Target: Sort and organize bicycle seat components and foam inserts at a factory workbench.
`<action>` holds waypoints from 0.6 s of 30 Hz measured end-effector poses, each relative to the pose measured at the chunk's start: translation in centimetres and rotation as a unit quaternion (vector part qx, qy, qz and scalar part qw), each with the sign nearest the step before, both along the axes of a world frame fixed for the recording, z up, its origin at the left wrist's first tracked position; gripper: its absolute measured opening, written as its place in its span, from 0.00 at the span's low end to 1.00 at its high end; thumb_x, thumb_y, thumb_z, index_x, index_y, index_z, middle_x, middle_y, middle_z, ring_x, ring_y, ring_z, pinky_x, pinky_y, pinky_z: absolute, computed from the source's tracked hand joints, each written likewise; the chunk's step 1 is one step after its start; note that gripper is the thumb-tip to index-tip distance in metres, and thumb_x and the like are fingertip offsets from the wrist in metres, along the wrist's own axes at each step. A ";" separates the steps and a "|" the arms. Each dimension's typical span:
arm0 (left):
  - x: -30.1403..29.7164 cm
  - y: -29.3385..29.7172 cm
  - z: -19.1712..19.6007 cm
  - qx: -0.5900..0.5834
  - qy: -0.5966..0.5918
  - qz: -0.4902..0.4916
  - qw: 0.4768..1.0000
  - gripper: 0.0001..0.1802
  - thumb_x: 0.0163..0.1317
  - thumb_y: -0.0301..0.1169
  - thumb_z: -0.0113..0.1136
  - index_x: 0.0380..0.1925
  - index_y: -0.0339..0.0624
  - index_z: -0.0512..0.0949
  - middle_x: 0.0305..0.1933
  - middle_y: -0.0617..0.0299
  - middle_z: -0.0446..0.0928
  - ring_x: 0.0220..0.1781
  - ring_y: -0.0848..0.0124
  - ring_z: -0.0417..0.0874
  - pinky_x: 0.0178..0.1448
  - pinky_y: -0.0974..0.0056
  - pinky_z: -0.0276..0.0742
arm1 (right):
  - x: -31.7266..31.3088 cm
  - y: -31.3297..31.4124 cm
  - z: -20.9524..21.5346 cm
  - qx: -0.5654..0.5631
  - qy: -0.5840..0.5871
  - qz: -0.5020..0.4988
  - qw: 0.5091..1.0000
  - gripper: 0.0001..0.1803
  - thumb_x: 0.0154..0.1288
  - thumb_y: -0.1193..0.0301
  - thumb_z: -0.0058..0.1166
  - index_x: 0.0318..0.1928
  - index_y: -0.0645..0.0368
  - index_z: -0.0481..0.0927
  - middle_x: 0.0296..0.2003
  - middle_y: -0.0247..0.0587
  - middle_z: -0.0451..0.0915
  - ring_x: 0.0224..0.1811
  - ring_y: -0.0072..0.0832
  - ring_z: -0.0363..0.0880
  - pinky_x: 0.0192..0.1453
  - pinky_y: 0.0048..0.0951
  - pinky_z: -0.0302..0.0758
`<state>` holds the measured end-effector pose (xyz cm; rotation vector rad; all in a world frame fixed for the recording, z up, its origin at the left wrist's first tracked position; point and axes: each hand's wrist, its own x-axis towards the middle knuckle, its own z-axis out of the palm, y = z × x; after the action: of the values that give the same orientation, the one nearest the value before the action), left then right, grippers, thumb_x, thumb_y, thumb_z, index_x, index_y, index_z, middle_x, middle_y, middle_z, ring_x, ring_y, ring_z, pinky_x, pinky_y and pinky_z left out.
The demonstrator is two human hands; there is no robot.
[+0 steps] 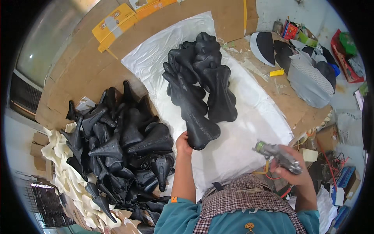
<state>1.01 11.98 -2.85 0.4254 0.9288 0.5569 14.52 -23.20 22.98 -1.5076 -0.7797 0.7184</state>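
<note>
1. Dozens of black saddle shells (124,144) lie heaped at left of frame.
2. My left hand (183,143) grips the wide end of one black saddle (194,121), mid-frame, on white plastic sheet (241,128).
3. My right hand (291,168) clasps a grey tool (277,156), lower right.

left hand (183,143) grips the nearest black saddle (199,130) on the white sheet (249,117); right hand (290,171) holds a metal tool (278,156) right of the sheet.

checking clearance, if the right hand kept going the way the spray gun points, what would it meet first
Probably the nearest black saddle, which the left hand grips on the white sheet. The right hand aims its spray gun up-left; depth is unclear.
</note>
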 end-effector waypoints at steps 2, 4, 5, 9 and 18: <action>-2.8 1.8 -2.3 -0.007 -0.007 0.033 0.999 0.19 0.45 0.23 0.40 0.37 0.32 0.77 0.41 0.52 0.78 0.46 0.58 0.77 0.56 0.55 0.72 | 0.2 -0.2 -0.8 -0.095 -0.001 0.078 0.992 0.31 0.54 0.75 0.61 0.58 0.65 0.66 0.35 0.37 0.78 0.37 0.20 0.75 0.41 0.22 0.72; -6.6 3.8 -4.4 -0.002 -0.018 0.066 0.998 0.18 0.45 0.23 0.41 0.35 0.33 0.77 0.39 0.53 0.78 0.45 0.58 0.77 0.55 0.55 0.72 | 0.0 0.2 -2.7 -0.094 -0.005 0.071 0.993 0.31 0.54 0.74 0.62 0.58 0.65 0.66 0.35 0.35 0.77 0.37 0.18 0.74 0.42 0.20 0.71; -7.4 3.9 -4.0 0.023 0.020 0.110 0.993 0.18 0.43 0.23 0.42 0.34 0.36 0.77 0.38 0.55 0.78 0.44 0.58 0.77 0.54 0.56 0.72 | -0.1 0.8 -2.8 -0.099 -0.005 0.049 0.994 0.30 0.54 0.74 0.61 0.58 0.65 0.67 0.35 0.34 0.77 0.37 0.17 0.74 0.41 0.20 0.71; -8.9 4.5 -1.7 0.040 0.028 0.148 0.988 0.15 0.43 0.24 0.43 0.31 0.40 0.77 0.38 0.60 0.77 0.44 0.61 0.76 0.55 0.56 0.72 | 0.4 3.1 -1.5 -0.011 0.007 -0.013 1.000 0.30 0.56 0.75 0.59 0.59 0.67 0.65 0.34 0.36 0.76 0.35 0.19 0.74 0.41 0.22 0.73; -1.0 10.4 1.2 0.116 -0.113 0.008 0.987 0.17 0.48 0.27 0.47 0.40 0.37 0.76 0.47 0.58 0.78 0.50 0.63 0.76 0.59 0.63 0.67 | -0.1 2.4 -1.3 -0.118 0.010 -0.003 0.993 0.30 0.54 0.74 0.60 0.58 0.66 0.66 0.33 0.33 0.77 0.34 0.18 0.74 0.41 0.22 0.72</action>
<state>-0.03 22.40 -1.63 0.5513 0.6537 0.7160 14.43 -20.84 21.63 -1.7119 -0.6932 0.8438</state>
